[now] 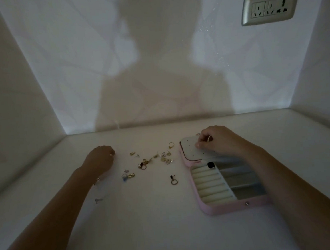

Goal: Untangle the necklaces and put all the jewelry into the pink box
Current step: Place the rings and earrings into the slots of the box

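The pink, round-cornered jewelry box (230,209) lies open on the white table (165,228), at about four o'clock from the middle of the view. Its near half holds a row of white padded ring rolls (208,181), with open compartments at their three o'clock side. A small black piece (210,164) sits at the twelve o'clock end of the rolls. The far half carries a white panel dotted with small holes (190,152).

The right hand (216,141) rests on that panel at its two o'clock corner. Its fingers are curled and the thumb and forefinger tips are drawn together against the surface. Whether they pinch anything cannot be told.

The loose jewelry (150,161) is scattered on the table at nine o'clock from the box, not touching it, and is mostly small gold-coloured earrings and rings. A gold ring (171,144) lies at the twelve o'clock edge of the scatter, a dark earring with a hanging hoop (173,180) at its five o'clock, and a piece with a blue bead (125,178) at its seven o'clock. A small pale stud (98,200) lies apart, beside the left forearm.

The left hand (101,158) rests knuckles-up on the table at nine o'clock from the scatter, fingers curled under. What it holds, if anything, is hidden.

A silver-framed wall socket (268,7) sits at one o'clock on the white wall.
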`<state>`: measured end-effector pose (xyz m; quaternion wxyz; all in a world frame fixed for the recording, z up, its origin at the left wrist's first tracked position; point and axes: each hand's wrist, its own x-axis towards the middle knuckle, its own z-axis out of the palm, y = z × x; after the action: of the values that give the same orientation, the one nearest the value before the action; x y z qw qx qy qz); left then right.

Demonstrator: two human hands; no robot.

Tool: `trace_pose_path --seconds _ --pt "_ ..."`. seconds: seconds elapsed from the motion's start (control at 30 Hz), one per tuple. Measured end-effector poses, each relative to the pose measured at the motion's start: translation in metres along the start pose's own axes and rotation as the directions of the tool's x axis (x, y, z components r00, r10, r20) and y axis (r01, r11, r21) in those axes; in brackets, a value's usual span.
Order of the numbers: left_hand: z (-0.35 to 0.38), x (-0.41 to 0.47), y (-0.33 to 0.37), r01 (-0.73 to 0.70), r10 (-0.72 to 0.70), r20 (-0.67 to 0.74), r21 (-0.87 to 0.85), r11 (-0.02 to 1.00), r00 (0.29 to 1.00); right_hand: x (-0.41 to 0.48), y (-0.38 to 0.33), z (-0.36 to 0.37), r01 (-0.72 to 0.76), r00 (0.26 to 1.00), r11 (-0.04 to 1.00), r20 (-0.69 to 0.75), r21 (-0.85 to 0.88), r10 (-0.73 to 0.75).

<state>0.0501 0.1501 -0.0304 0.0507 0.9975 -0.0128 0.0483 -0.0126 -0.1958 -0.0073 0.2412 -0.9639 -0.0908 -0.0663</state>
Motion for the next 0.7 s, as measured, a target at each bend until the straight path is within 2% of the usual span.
trace_pose_path --seconds 0.1,0.23,0.33,0.4,0.47,0.53,0.63,0.7 --pt "-0.005 -0.004 0.007 -0.017 0.015 -0.033 -0.067 0.998 0.999 0.0 0.002 0.001 0.001 1.0 1.0 -0.016 0.004 -0.001" --pt "-0.013 -0.012 0.015 -0.034 0.033 -0.006 -0.197 0.98 0.999 0.0 0.001 0.001 0.014 1.0 1.0 -0.023 -0.002 -0.014" --pt "-0.026 -0.021 0.031 -0.072 0.069 -0.022 -0.387 0.919 0.997 -0.001 0.0 0.0 0.02 1.0 1.0 -0.019 0.018 -0.019" --pt "-0.037 -0.031 0.051 -0.121 0.131 -0.025 -0.576 0.809 0.991 -0.001 0.0 -0.001 0.019 1.0 1.0 -0.015 0.025 -0.019" --pt "-0.046 -0.044 0.074 -0.112 0.205 0.018 -0.789 0.605 0.979 -0.001 0.0 -0.001 0.019 1.0 1.0 -0.005 0.025 -0.019" --pt "-0.05 -0.057 0.094 -0.078 0.282 0.051 -0.9 0.428 0.958 0.0 0.002 -0.002 0.018 1.0 0.999 0.01 0.03 -0.018" --pt "-0.048 -0.072 0.12 -0.076 0.389 0.061 -0.942 0.327 0.919 -0.001 0.001 -0.004 0.014 1.0 0.999 0.027 0.035 -0.015" --pt "-0.042 -0.077 0.135 -0.102 0.444 0.063 -0.935 0.339 0.894 -0.002 0.001 -0.005 0.015 0.999 0.999 0.036 0.028 -0.016"
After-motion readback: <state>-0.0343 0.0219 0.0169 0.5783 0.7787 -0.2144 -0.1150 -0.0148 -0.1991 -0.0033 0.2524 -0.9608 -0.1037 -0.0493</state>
